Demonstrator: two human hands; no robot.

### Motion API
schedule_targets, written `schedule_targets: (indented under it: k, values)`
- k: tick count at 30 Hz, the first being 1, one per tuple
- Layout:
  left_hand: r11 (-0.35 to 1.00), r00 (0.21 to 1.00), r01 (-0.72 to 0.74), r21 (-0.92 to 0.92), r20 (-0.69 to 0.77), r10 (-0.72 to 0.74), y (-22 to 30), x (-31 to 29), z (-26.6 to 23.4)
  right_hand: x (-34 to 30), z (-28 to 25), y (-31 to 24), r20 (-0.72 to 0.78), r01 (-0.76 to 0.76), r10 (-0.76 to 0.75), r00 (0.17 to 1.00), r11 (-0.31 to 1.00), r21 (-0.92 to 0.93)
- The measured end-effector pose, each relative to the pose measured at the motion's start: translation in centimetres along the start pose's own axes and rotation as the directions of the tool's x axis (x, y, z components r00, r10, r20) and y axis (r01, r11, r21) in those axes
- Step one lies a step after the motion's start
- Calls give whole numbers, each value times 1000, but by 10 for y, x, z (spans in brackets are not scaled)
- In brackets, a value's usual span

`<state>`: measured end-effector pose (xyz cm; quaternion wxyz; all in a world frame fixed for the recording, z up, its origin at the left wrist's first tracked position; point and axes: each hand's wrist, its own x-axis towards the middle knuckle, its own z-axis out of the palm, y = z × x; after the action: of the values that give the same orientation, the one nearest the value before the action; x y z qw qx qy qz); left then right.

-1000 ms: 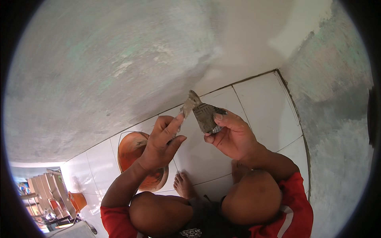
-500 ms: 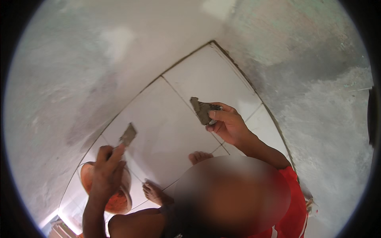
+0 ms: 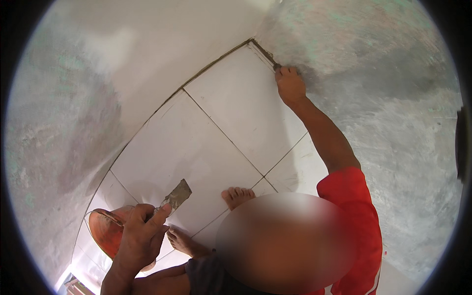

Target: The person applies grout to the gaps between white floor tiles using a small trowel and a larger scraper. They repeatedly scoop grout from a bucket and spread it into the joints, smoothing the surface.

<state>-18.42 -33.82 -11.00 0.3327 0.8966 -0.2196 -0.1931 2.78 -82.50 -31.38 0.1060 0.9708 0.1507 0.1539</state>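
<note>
My left hand (image 3: 142, 233) is closed round a putty knife (image 3: 178, 194), its blade smeared with grey mortar and pointing up and right above the floor. Beside that hand stands an orange-red bucket (image 3: 109, 231) with a thin handle, partly hidden by the hand. Far out at the right, my right hand (image 3: 290, 86) is closed on a small mortar-smeared flat piece (image 3: 277, 66), mostly covered by the fingers. Its dark tip meets the joint (image 3: 264, 52) between the floor tiles and the right wall, near the corner. Dark mortar lines this joint.
White floor tiles (image 3: 236, 98) with dark joints fill the corner. A plastered wall (image 3: 64, 98) rises on the left, another (image 3: 383, 123) on the right. My bare feet (image 3: 237, 196) rest on the tiles. A dark object (image 3: 460, 145) shows at the far right edge.
My right hand has moved from above the tiles up and right to the wall joint, taking the flat piece along. My left hand has shifted slightly right and down with the putty knife.
</note>
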Motion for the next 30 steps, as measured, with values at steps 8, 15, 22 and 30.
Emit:
schedule_targets:
  k: [8, 15, 22, 30]
  values:
    - [996, 996, 55, -77, -59, -60, -19, -12, 4, -83, -28, 25, 325, -95, 80, 942, 995, 29]
    - [996, 999, 45, -75, 12, -44, -28, -6, 7, -2, -13, -2, 132, -41, 28, 991, 995, 96]
    - [992, 991, 112, -59, -71, -116, -29, -13, 1, -38, -5, 5, 259, -79, 67, 964, 996, 35]
    - [991, 992, 104, -88, -67, -110, -33, -10, 6, -1, -14, 6, 109, -28, 16, 994, 994, 110]
